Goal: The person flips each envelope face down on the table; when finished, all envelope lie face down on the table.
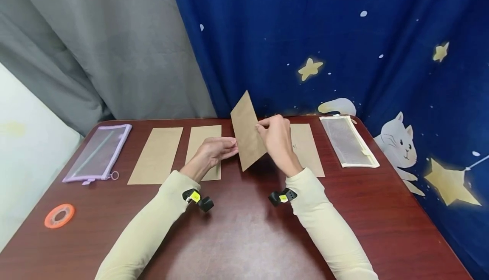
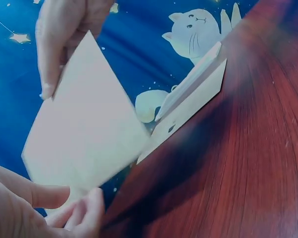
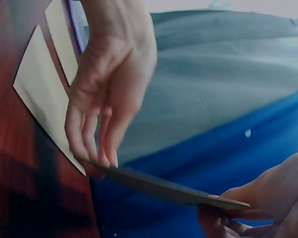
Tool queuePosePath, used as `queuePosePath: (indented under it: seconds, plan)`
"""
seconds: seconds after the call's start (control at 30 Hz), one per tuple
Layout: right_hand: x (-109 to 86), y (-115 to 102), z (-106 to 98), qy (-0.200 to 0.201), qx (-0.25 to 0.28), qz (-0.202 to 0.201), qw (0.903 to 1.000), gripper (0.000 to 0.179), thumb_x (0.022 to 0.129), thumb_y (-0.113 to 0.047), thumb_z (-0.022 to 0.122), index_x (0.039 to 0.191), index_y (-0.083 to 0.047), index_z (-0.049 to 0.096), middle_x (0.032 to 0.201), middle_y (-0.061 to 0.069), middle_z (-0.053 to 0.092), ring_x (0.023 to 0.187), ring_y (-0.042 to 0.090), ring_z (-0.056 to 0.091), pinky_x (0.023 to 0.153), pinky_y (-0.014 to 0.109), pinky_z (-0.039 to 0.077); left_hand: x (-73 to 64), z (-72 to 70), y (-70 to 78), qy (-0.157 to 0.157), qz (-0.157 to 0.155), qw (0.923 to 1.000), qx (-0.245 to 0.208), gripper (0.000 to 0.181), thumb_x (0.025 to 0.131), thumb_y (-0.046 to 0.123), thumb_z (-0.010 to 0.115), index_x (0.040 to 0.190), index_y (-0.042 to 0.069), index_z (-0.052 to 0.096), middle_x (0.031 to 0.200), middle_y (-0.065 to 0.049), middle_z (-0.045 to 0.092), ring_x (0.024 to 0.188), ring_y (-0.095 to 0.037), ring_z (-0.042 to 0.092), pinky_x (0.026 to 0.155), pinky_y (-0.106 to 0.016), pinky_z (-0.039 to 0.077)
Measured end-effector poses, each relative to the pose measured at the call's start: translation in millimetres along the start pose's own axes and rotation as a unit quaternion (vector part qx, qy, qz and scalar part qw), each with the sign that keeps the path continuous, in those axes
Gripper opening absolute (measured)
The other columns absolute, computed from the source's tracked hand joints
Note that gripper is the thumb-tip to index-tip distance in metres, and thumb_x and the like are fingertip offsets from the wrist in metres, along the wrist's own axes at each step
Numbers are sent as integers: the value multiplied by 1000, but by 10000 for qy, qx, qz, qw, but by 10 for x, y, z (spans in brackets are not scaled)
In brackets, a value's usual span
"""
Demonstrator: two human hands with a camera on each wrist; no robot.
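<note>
A flat brown kraft-paper sheet point(image 1: 246, 131), about the size of an envelope, is held up and tilted above the table between both hands. My left hand point(image 1: 214, 150) pinches its lower left edge between thumb and fingers. On the opposite edge, my right hand point(image 1: 276, 137) grips it with thumb and fingertips. The left wrist view has the sheet's broad face point(image 2: 89, 119) toward the camera; in the right wrist view it appears nearly edge-on, stretched from one hand to the other. Another brown sheet point(image 1: 305, 148) with a small dark mark lies behind the right hand.
Two brown paper sheets, one farther left point(image 1: 156, 156) and one point(image 1: 202, 135) partly behind the left hand, lie on the dark red table point(image 1: 237, 237). A purple mesh zip pouch point(image 1: 101, 152), an orange tape roll point(image 1: 60, 216) and a cream mesh pouch point(image 1: 347, 142) flank them. Curtains hang behind.
</note>
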State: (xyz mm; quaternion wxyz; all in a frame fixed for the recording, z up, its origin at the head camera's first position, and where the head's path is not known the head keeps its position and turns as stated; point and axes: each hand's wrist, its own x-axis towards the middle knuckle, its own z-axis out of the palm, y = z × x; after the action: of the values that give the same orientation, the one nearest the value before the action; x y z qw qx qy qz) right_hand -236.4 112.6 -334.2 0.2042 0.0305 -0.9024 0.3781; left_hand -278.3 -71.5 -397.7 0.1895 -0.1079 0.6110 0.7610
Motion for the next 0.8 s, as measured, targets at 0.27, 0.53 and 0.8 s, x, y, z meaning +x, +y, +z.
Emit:
queuePosePath:
  seconds: [0.27, 0.53, 0.8]
  plan:
    - [46, 295, -58, -157, 635, 600, 9960, 16, 86, -15, 79, 100, -8, 82, 92, 12, 79, 88, 26, 74, 69, 30, 54, -26, -41, 36, 525, 625, 9967, -10, 40, 87, -15, 67, 127, -12, 63, 77, -1, 72, 71, -6, 71, 79, -24, 63]
    - [43, 595, 112, -188, 723, 1135, 9907, 10, 88, -14, 77, 89, -5, 82, 85, 15, 78, 75, 32, 76, 51, 17, 46, -31, -27, 9, 661, 998, 9900, 747, 32, 86, -8, 74, 118, -11, 69, 84, -7, 76, 71, -7, 73, 82, -28, 63]
    - [18, 780, 302, -585, 472, 1445, 9866, 10, 88, -12, 76, 84, -5, 82, 77, 15, 77, 71, 29, 75, 58, 18, 47, 88, -4, -133, 1464, 1449, 9302, 3038, 16, 82, 11, 82, 96, 5, 81, 102, -12, 78, 101, -18, 73, 87, -30, 60]
